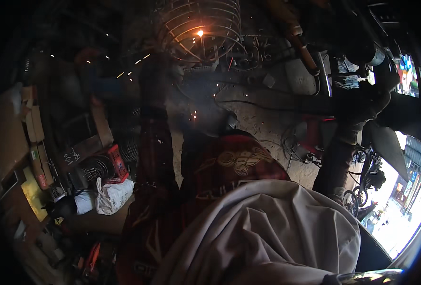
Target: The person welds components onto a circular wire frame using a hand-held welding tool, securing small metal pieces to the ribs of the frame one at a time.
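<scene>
A round cage of bent metal rods [191, 21] stands at the far middle. A small, bright orange glow [200, 33] burns at its near side, with sparks flying out to the left. Just below the glow, a thin upright rod [203, 47] shows against the cage. My left arm, in a dark red sleeve [154, 137], reaches forward toward the cage. My left hand [173, 72] is lost in shadow near the cage's lower left, so its fingers and anything in them cannot be made out. I cannot pick out my right hand anywhere.
Grey cloth [267, 223] drapes over my red shirt [239, 159]. Dark cables [267, 107] cross the floor. At left are cardboard boxes [34, 124], a red box [118, 164] and a white sack [114, 195]. A dark, jointed shape [348, 135] rises at right, beside a bright opening.
</scene>
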`<state>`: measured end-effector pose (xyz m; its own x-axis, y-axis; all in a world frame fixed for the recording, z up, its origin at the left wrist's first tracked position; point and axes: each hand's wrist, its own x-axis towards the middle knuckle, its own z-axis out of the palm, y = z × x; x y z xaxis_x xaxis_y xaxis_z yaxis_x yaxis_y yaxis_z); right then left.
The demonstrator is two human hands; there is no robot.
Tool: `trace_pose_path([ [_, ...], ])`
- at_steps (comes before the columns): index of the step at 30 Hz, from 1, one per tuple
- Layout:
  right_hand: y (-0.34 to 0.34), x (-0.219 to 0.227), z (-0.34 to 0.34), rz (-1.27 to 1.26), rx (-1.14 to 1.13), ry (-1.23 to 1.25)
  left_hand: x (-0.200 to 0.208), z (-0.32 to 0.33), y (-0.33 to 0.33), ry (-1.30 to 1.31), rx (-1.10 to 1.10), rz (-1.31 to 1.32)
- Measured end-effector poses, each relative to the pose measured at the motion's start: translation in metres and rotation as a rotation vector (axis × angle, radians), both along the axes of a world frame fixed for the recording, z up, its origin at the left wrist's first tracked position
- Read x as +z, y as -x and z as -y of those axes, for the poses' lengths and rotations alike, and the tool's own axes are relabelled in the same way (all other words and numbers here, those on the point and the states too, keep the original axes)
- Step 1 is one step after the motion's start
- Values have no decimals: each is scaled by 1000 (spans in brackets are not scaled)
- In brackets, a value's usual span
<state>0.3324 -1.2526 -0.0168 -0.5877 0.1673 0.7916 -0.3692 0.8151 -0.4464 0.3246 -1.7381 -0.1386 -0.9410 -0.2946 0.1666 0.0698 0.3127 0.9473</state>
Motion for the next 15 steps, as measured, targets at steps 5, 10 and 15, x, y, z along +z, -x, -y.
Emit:
trace_pose_path([
  [5,-33,23,-48,462,-506,-1294,-7,19,13,938,-162,-332],
  [10,-13,25,-57,249,-231,281,1,4,2,124,-119,-112],
  [15,24,19,-77,-93,-286,816,-15,5,7,-293,-91,19],
])
